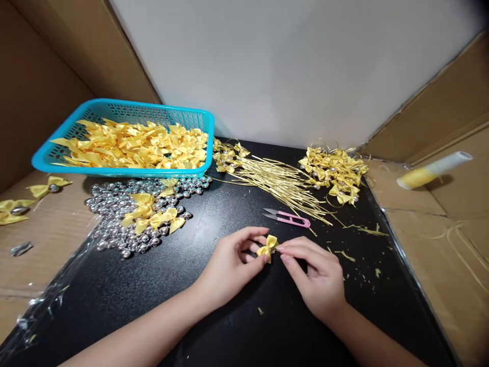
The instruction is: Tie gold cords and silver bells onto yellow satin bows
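Note:
A small yellow ribbon bow (268,248) is held between the thumb and fingers of my left hand (233,262), above the black table. At the bow's right side, my right hand (315,270) has thumb and forefinger pinched close together. What lies between those fingertips is too small to make out. Pink-handled thread snips (292,219) lie just beyond both hands, blades pointing left. Behind them is a spread of cut gold cords (282,186). Silver beads (118,214) are heaped to the left, with several loose yellow bows (147,214) on top.
A turquoise basket (132,172) full of yellow bows stands at the back left. Finished-looking bows with beads and cord loops (336,171) are piled at the back right. A yellow-and-white tube (433,171) rests on the cardboard (412,204) at right. Cord scraps (346,256) dot the black table (214,336).

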Demonstrator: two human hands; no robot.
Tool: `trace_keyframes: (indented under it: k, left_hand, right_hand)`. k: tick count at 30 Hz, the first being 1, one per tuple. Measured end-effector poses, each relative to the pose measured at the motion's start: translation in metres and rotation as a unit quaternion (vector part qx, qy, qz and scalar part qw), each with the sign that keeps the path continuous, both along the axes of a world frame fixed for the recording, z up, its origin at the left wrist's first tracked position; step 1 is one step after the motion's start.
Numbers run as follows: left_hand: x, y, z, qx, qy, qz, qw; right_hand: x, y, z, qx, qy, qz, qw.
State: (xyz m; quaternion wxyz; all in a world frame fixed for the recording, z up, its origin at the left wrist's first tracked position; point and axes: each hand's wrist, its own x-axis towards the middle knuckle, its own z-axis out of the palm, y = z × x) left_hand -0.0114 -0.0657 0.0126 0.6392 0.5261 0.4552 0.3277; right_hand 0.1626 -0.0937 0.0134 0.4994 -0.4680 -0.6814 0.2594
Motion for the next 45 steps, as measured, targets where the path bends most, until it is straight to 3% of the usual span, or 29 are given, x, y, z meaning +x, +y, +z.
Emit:
trace_keyframes:
  k: [7, 12, 17, 34, 41, 45]
  left_hand:
    - [-0.001, 0.002, 0.005, -0.016, 0.008, -0.005, 1.0]
    - [0.0, 0.002, 0.013, -0.063, 0.0, -0.05, 0.997]
    - [0.0, 0.002, 0.014, -0.051, -0.001, -0.083, 0.995]
    - [0.005, -0.008, 0.002, 0.006, -0.02, -0.007, 1.0]
    - [0.004, -0.012, -0.002, 0.059, 0.015, -0.032, 0.998]
    - [0.005, -0.011, -0.002, 0.023, -0.009, 0.0, 1.0]
  right_hand:
    - [0.003, -0.002, -0.002, 0.0, 0.006, 0.0, 1.0]
    - [0.001, -0.003, 0.0, 0.01, 0.036, 0.01, 0.999]
    - [-0.002, -0.003, 0.002, 0.003, 0.055, 0.025, 0.998]
    - [-0.003, -0.004, -0.002, 0.007, 0.046, -0.017, 0.999]
    - [-0.003, -0.005, -0.001, 0.011, 0.04, -0.016, 0.999]
    - [-0.003, -0.005, -0.002, 0.013, 0.046, -0.014, 0.999]
